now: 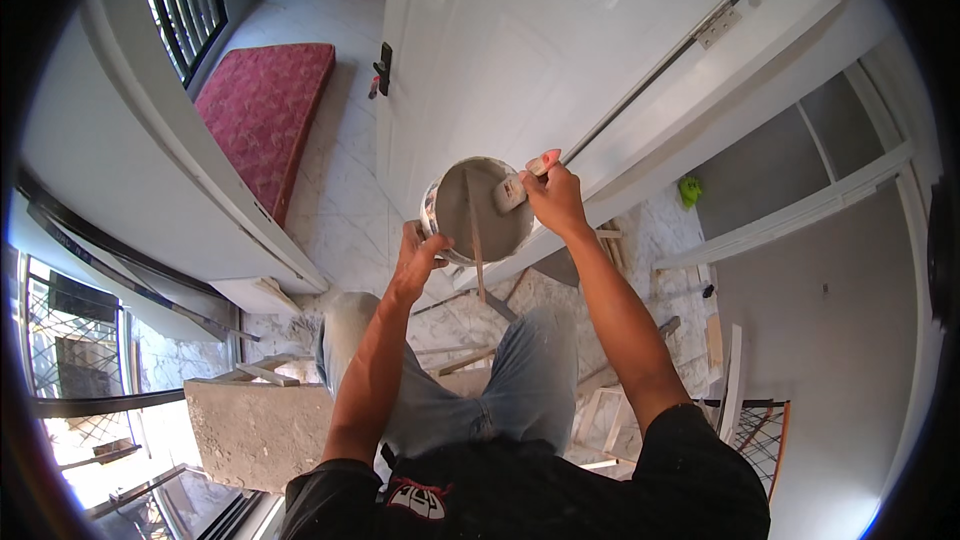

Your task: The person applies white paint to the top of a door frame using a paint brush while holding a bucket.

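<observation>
My left hand [416, 258] grips the near left side of a round bucket [430, 206], its thumb over the rim. Grey shows inside the bucket; how full it is I cannot tell. A thin wooden stick [477, 250] lies across the bucket's mouth, its near end sticking out toward me. At the bucket's right side, my right hand [556, 198] is closed on the handle of a flat paintbrush [511, 192]. The bristle end points left over the bucket's mouth; whether it touches the inside is unclear.
A white door [480, 60] with a black handle [383, 70] stands open just ahead, its hinge [718, 28] at the right. Beyond it, a pink mattress [265, 105] lies on the tiled floor. A dusty board [255, 430] is at my left. Wood pieces [610, 245] lie at the right.
</observation>
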Demonstrator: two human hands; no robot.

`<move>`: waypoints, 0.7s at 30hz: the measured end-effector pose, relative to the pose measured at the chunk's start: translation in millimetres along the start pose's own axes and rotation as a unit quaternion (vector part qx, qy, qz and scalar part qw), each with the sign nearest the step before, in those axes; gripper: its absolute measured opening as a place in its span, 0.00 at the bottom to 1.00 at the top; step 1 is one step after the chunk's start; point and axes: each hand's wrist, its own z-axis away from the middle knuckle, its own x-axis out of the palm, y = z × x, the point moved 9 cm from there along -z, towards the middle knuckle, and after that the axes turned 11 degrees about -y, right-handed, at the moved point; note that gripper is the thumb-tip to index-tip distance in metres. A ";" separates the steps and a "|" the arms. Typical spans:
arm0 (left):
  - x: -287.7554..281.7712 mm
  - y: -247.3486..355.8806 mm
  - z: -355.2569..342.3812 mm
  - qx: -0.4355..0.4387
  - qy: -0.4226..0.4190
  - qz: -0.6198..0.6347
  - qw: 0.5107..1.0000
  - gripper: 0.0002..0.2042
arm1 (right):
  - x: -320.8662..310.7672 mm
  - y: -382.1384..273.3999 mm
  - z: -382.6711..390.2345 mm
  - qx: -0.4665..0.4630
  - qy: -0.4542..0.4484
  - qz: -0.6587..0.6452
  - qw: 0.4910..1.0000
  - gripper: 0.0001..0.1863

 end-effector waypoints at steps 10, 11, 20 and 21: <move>-5.1 7.4 -1.9 0.007 0.016 -0.008 1.000 0.36 | -8.5 4.2 -1.1 -0.038 0.059 -0.057 0.996 0.14; -4.0 8.1 -1.1 0.009 0.017 -0.007 1.000 0.36 | -15.4 14.5 -0.9 -0.036 0.073 -0.080 0.993 0.15; -4.4 1.4 -1.1 -0.002 0.007 -0.016 1.000 0.32 | 9.1 116.5 25.2 0.165 0.099 -0.519 0.833 0.23; -4.5 -0.9 0.3 -0.004 0.006 -0.015 1.000 0.32 | 19.6 125.5 30.8 0.178 0.100 -0.554 0.807 0.24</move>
